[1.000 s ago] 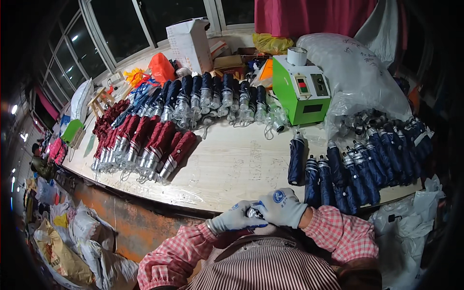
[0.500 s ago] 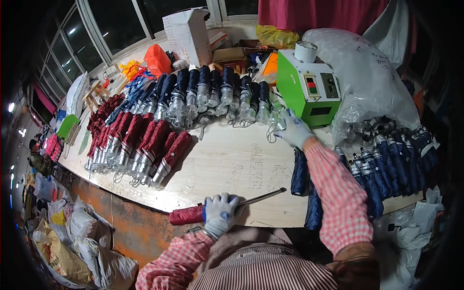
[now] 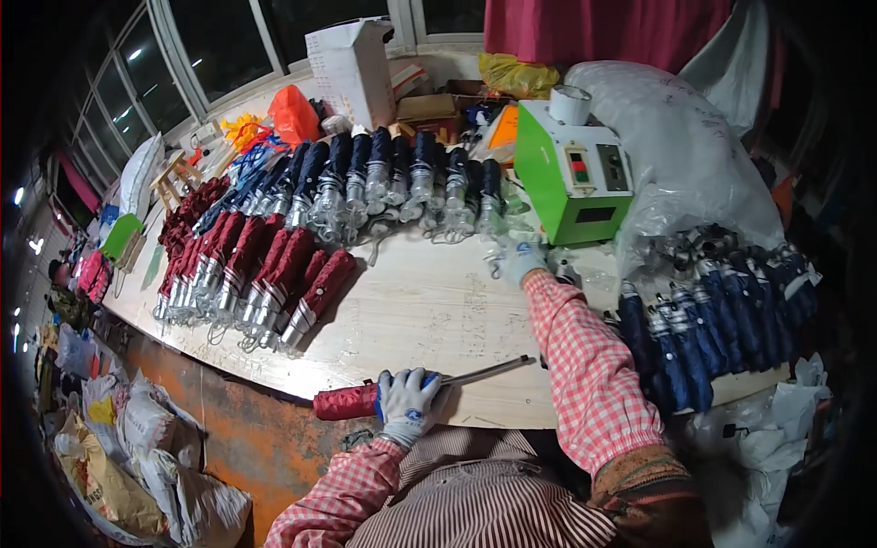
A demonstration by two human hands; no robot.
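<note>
My left hand [image 3: 408, 400], in a white glove with blue trim, is closed around a dark red folded umbrella [image 3: 345, 403] near the table's front edge. Its bare metal shaft [image 3: 493, 368] points right, away from the hand. My right hand [image 3: 523, 259], also gloved, is over the table just in front of the green machine [image 3: 571, 173]. Its fingers are bent around a small clear plastic handle [image 3: 496, 265] with a loop, partly hidden by the glove. To its left stands a row of navy folded umbrellas [image 3: 354, 178] with clear handles toward me.
Dark red umbrellas [image 3: 265, 274] lie in a row at the left. More navy umbrellas [image 3: 699, 329] lie at the right, below a large translucent plastic bag [image 3: 681, 128]. A white box [image 3: 350, 71] and an orange bag [image 3: 293, 113] stand at the back. Sacks [image 3: 151, 447] lie at lower left.
My right hand has moved left and a little toward me with the clear handle. Its sleeve now covers the navy umbrellas near the middle right. My left hand keeps its hold on the red umbrella.
</note>
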